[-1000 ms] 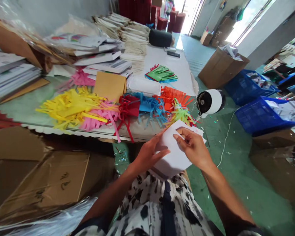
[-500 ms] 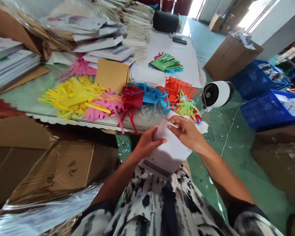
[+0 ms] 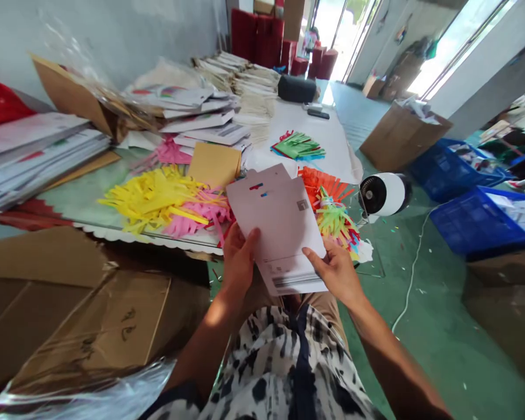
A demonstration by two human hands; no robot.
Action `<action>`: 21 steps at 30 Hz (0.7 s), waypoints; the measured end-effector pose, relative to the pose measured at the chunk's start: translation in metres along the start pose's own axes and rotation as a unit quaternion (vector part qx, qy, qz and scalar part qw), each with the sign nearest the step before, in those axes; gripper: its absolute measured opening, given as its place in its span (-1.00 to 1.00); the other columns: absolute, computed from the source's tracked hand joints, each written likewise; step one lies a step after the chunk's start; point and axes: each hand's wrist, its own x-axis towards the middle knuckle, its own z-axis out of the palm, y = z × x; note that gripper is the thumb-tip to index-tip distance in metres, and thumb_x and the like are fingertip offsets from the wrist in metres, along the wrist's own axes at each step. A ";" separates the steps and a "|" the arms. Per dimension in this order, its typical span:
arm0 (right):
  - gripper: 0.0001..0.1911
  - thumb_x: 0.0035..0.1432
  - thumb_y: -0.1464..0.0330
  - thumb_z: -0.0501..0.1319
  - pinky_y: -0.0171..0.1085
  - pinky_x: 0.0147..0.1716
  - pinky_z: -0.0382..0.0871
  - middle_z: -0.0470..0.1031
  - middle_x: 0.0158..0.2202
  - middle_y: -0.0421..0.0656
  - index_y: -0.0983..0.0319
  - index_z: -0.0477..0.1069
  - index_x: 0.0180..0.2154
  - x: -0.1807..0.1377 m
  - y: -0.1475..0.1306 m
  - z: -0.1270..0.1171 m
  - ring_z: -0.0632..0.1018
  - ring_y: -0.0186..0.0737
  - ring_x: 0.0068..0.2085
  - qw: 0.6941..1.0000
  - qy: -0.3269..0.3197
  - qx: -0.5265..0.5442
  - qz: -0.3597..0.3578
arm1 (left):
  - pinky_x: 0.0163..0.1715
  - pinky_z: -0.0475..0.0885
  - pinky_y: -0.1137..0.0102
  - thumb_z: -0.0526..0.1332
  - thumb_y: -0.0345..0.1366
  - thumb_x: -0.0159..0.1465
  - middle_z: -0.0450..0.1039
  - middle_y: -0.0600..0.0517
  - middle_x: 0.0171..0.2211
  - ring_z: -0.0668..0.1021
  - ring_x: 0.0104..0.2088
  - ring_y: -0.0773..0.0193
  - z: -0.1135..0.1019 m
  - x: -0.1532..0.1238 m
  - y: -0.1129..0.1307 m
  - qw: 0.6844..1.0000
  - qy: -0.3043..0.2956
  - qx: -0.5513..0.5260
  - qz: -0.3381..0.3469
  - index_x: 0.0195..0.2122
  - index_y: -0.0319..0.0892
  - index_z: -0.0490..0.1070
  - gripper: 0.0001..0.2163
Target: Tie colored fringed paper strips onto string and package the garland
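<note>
Table [image 3: 83,181]: greenish, smooth, scalloped white near edge. White card [image 3: 284,227]: matte, stepped top, layer count unclear, held over table's near edge; turned flatter than half second ago, so most of face lies uncovered. Yellow fringe [image 3: 157,189]: papery, shaggy, at card's ten o'clock. Right hand [image 3: 339,271]: gone from card's upper part, now grips card edge at four. Left hand [image 3: 238,256]: grips edge at eight. Red patch [image 3: 256,186]: perhaps cut-out, at eleven.

Worktop [image 3: 72,195]: pale green, scalloped white trim [image 3: 114,234]
Near edge: yellow fringe [image 3: 153,192], pink fringe [image 3: 188,223]
Near right corner: orange fringe [image 3: 326,182], multicolour fringe [image 3: 335,217]
Towards right edge: green fringe [image 3: 298,146], white sheet [image 3: 338,140] beneath
Left end: stacked white packets [image 3: 35,151]
Far end: black roll [image 3: 296,88], perhaps a bag
</note>
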 end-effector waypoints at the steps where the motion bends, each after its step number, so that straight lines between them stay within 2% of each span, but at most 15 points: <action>1: -0.55 0.39 0.00 0.22 -0.26 -0.45 0.33 0.58 -0.38 -0.19 0.22 0.61 -0.02 0.000 0.001 -0.003 0.44 -0.24 -0.47 1.000 0.001 -0.004 0.001 | 0.16 0.56 0.22 0.38 0.02 0.36 0.49 -0.18 0.27 0.57 0.23 0.07 -0.002 0.002 0.004 0.998 0.018 0.041 0.050 0.32 -0.05 0.32 -0.42; 3: -0.58 0.39 0.01 0.23 -0.28 -0.52 0.18 0.51 -0.45 -0.23 0.22 0.62 -0.17 0.000 -0.001 -0.013 0.32 -0.30 -0.52 1.000 0.010 -0.019 -0.019 | 0.28 0.47 0.18 0.37 0.02 0.37 0.30 -0.18 0.41 0.41 0.39 0.03 -0.008 0.009 0.019 0.973 0.056 0.144 0.174 0.42 0.01 0.20 -0.33; 4: -0.60 0.39 0.02 0.23 -0.28 -0.53 0.14 0.49 -0.46 -0.24 0.21 0.62 -0.19 0.000 -0.003 -0.018 0.29 -0.31 -0.53 0.999 0.006 -0.028 -0.030 | 0.33 0.41 0.15 0.37 0.02 0.37 0.25 -0.17 0.44 0.34 0.43 0.02 -0.011 0.013 0.028 0.951 0.054 0.201 0.230 0.44 0.02 0.20 -0.32; 6: -0.63 0.41 0.04 0.22 -0.28 -0.52 0.13 0.50 -0.46 -0.25 0.19 0.61 -0.18 0.000 -0.007 -0.027 0.29 -0.31 -0.53 0.998 -0.016 -0.044 -0.051 | 0.38 0.33 0.08 0.34 0.01 0.39 0.32 -0.16 0.40 0.34 0.42 -0.01 -0.013 0.023 0.047 0.901 -0.012 0.306 0.307 0.40 0.00 0.28 -0.39; 8: -0.64 0.43 0.06 0.21 -0.27 -0.50 0.15 0.53 -0.43 -0.24 0.18 0.61 -0.14 -0.001 -0.008 -0.031 0.31 -0.31 -0.53 0.995 -0.042 -0.058 -0.068 | 0.38 0.31 0.07 0.30 0.01 0.42 0.44 -0.16 0.31 0.42 0.35 -0.02 -0.008 0.031 0.060 0.859 -0.105 0.367 0.341 0.36 -0.05 0.35 -0.46; 9: -0.63 0.44 0.06 0.19 -0.27 -0.49 0.16 0.55 -0.42 -0.23 0.18 0.61 -0.14 -0.002 -0.008 -0.031 0.32 -0.31 -0.53 0.994 -0.049 -0.066 -0.074 | 0.35 0.33 0.08 0.30 0.01 0.42 0.47 -0.16 0.28 0.46 0.31 -0.01 -0.003 0.034 0.064 0.848 -0.133 0.379 0.347 0.35 -0.07 0.36 -0.46; 10: -0.62 0.45 0.06 0.18 -0.27 -0.48 0.16 0.56 -0.41 -0.22 0.19 0.61 -0.13 -0.002 -0.008 -0.030 0.34 -0.30 -0.53 0.993 -0.052 -0.075 -0.078 | 0.30 0.37 0.10 0.31 0.01 0.41 0.50 -0.17 0.25 0.50 0.24 0.00 0.002 0.036 0.066 0.847 -0.142 0.379 0.346 0.35 -0.10 0.36 -0.45; 12: -0.62 0.46 0.06 0.17 -0.26 -0.46 0.18 0.60 -0.38 -0.20 0.19 0.61 -0.10 -0.001 -0.008 -0.028 0.37 -0.28 -0.52 0.991 -0.048 -0.092 -0.080 | 0.14 0.46 0.19 0.37 0.00 0.36 0.55 -0.15 0.13 0.57 0.08 0.06 0.012 0.038 0.068 0.868 -0.123 0.358 0.320 0.27 -0.13 0.42 -0.47; 14: -0.63 0.46 0.08 0.18 -0.24 -0.42 0.23 0.65 -0.31 -0.17 0.17 0.61 -0.03 0.002 -0.008 -0.026 0.43 -0.26 -0.49 0.991 -0.040 -0.102 -0.076 | -0.07 0.49 0.31 0.44 -0.03 0.28 0.61 -0.05 -0.10 0.58 -0.14 0.16 0.021 0.039 0.071 0.899 -0.103 0.330 0.270 0.03 -0.14 0.54 -0.60; 16: -0.65 0.43 0.11 0.23 -0.22 -0.32 0.34 0.69 -0.17 -0.14 0.15 0.59 0.05 0.007 -0.008 -0.029 0.54 -0.20 -0.38 0.993 -0.022 -0.091 -0.071 | -0.27 0.43 0.40 0.47 -0.05 0.23 0.54 0.05 -0.33 0.52 -0.31 0.26 0.025 0.041 0.076 0.918 -0.116 0.313 0.214 -0.27 -0.15 0.54 -0.72; 18: -0.63 0.38 0.12 0.29 -0.16 -0.14 0.44 0.68 0.00 -0.10 0.12 0.55 0.12 0.012 -0.005 -0.035 0.63 -0.10 -0.18 0.995 0.019 -0.071 -0.073 | -0.42 0.31 0.44 0.47 -0.06 0.21 0.40 0.12 -0.48 0.42 -0.42 0.32 0.024 0.049 0.080 0.928 -0.131 0.304 0.168 -0.46 -0.16 0.45 -0.67; 21: -0.54 0.32 0.08 0.35 -0.02 0.08 0.47 0.58 0.14 -0.03 0.12 0.49 0.16 0.009 0.009 -0.047 0.59 0.00 0.07 0.987 0.136 -0.046 -0.068 | -0.51 0.19 0.46 0.46 -0.03 0.17 0.33 0.14 -0.54 0.33 -0.50 0.37 0.015 0.072 0.077 0.951 -0.115 0.270 0.096 -0.48 -0.17 0.43 -0.65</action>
